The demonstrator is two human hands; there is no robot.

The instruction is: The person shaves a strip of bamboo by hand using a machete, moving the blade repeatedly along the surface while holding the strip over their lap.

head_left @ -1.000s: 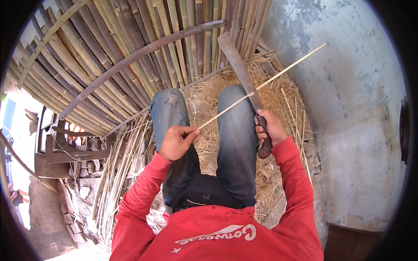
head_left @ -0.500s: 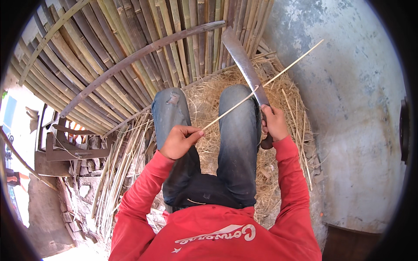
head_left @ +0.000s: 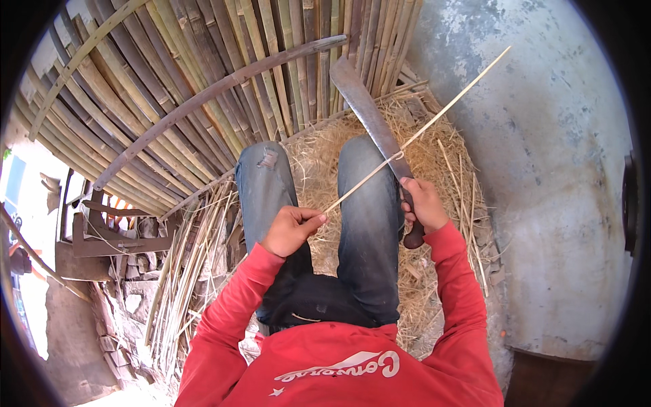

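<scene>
My left hand (head_left: 293,229) pinches the near end of a thin, pale bamboo strip (head_left: 456,100), which runs up to the far right over my right knee. Wrapped round the dark handle of a machete (head_left: 369,112) is my right hand (head_left: 424,202), low on the right. The long, broad blade points away and slightly left. Strip and blade cross just above the handle, where a small pale curl of shaving shows at the blade's edge. The butt of the handle sticks out below my right fist.
A fence of bamboo poles (head_left: 203,74) with a curved crossbar (head_left: 224,85) stands ahead. Pale shavings (head_left: 319,169) cover the ground between my legs. Bundled strips (head_left: 183,278) lie at left, and a few more strips (head_left: 464,203) at right. A grey wall (head_left: 549,169) rises on the right.
Both hands have come slightly nearer to me, the left one also a little to the right. The machete has shifted toward me, its tip swinging left, and the strip tilts more steeply.
</scene>
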